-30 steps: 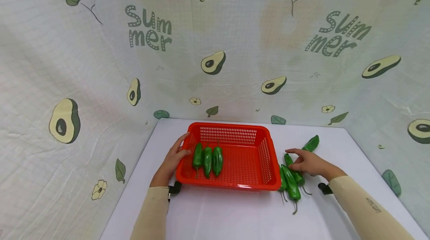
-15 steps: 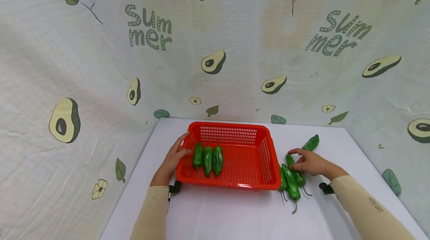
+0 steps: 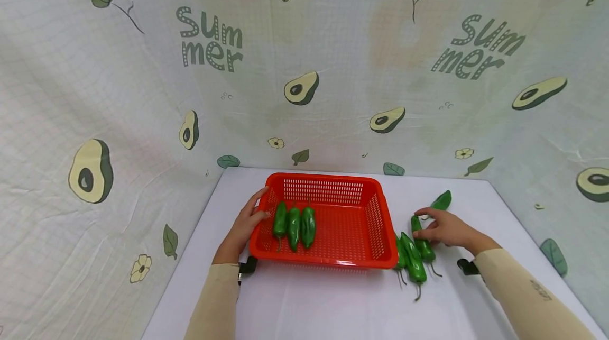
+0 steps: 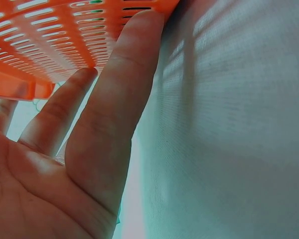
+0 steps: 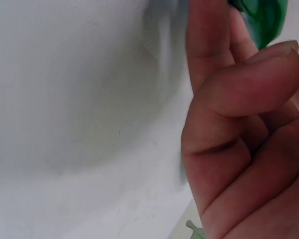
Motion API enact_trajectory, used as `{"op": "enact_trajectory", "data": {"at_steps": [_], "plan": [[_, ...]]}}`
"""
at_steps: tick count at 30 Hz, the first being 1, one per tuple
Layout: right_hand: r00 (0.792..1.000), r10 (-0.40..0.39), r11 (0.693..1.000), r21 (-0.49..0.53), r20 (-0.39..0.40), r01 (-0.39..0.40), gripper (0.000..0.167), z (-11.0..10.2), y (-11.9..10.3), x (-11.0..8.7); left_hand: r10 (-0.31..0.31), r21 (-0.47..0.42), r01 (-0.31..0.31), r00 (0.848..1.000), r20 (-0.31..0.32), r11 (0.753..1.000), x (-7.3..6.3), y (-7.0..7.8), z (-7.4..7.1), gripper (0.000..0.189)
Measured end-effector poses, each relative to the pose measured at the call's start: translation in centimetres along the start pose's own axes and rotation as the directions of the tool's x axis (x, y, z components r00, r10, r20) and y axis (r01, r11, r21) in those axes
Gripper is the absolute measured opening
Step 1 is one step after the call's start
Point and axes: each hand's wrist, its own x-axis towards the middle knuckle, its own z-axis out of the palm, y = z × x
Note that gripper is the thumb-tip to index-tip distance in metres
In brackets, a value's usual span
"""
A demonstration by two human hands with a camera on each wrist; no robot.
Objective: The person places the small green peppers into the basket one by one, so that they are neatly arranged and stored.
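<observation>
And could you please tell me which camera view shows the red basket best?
The head view, because it shows nearly the whole red basket from above, including the three green peppers inside. The left wrist view catches only part of its slotted wall, near the left hand. The right wrist view shows none of it.

This looks like a curtained-off booth: pale cloth, printed with avocados and "summer" lettering, surrounds a white bench. The room beyond is hidden.
</observation>
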Motion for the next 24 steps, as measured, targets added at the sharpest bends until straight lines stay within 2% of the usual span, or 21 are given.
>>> {"op": "enact_trajectory", "data": {"at_steps": [7,15,24], "plan": [[0.999,-0.008,1.0,-0.023,-0.038,0.007,0.085,-0.7,-0.1,-0.3,0.005,-0.003,-0.005,1.0,0.001,1.0,0.0,0.0,0.1,0.069],[0.999,-0.013,0.998,-0.054,-0.04,0.011,0.084,-1.8,-0.4,-0.7,0.001,-0.011,-0.001,1.0,0.022,1.0,0.1,-0.1,0.2,0.069],[0.997,-0.056,0.994,-0.092,-0.054,0.051,0.092,-4.2,-2.6,-0.6,0.008,-0.011,-0.008,1.0,0.005,1.0,0.1,-0.3,0.0,0.069]]}}
